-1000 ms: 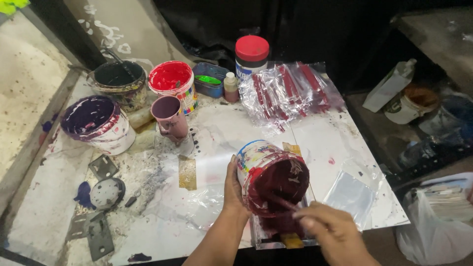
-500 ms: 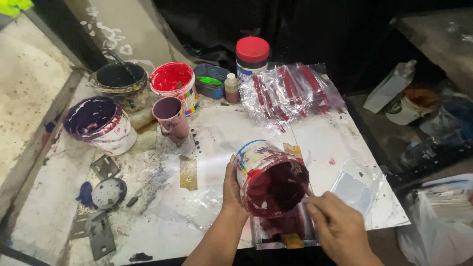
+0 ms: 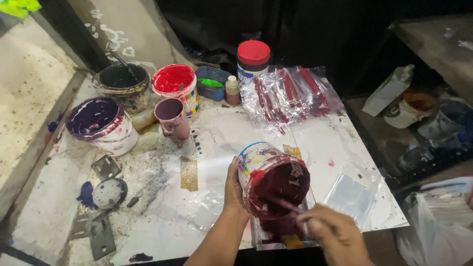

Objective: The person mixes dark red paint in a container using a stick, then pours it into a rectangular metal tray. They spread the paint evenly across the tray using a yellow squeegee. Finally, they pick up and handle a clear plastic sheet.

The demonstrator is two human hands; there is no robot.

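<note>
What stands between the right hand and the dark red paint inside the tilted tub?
Nothing visible does. The right hand holds a thin stick that reaches through the open mouth of the tilted tub, which the left hand grips.

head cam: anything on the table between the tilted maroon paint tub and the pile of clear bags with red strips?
Nothing stands there. In the head view the stretch between the maroon paint tub and the clear bags is bare white tabletop, with only a tan tape scrap by the tub's rim.
</note>
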